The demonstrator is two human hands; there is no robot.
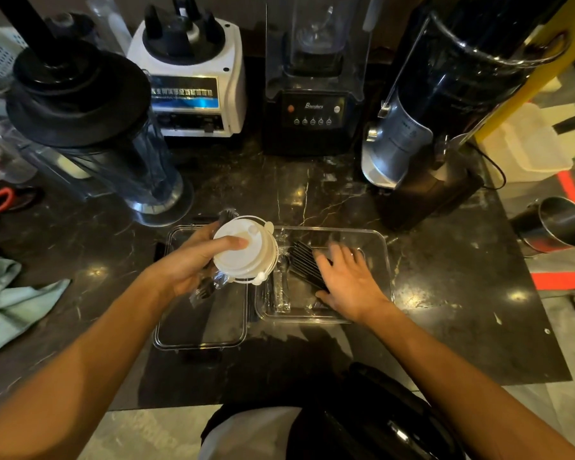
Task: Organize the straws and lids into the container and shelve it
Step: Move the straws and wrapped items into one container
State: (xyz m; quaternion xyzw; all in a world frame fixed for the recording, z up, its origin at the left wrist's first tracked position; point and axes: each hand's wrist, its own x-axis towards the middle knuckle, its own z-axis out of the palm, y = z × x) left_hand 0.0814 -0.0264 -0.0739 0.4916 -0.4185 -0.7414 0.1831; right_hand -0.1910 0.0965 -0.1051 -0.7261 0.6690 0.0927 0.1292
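My left hand [193, 260] grips a stack of white cup lids [246, 250] together with a bundle of wrapped black straws [206, 288], held above the clear container lid [200, 330] lying flat on the counter. To the right sits the clear plastic container [379, 260]. Inside it lie several black straws [304, 263] and a wrapped straw [281, 293]. My right hand [346, 280] rests flat, fingers spread, on the black straws inside the container and grips nothing.
A blender jug [90, 134] lies tipped at the left. A white blender base [193, 78], a black blender [312, 107] and a coffee grinder [429, 134] line the back. A steel cup [558, 224] stands at the right edge, a green cloth [10, 293] at the left.
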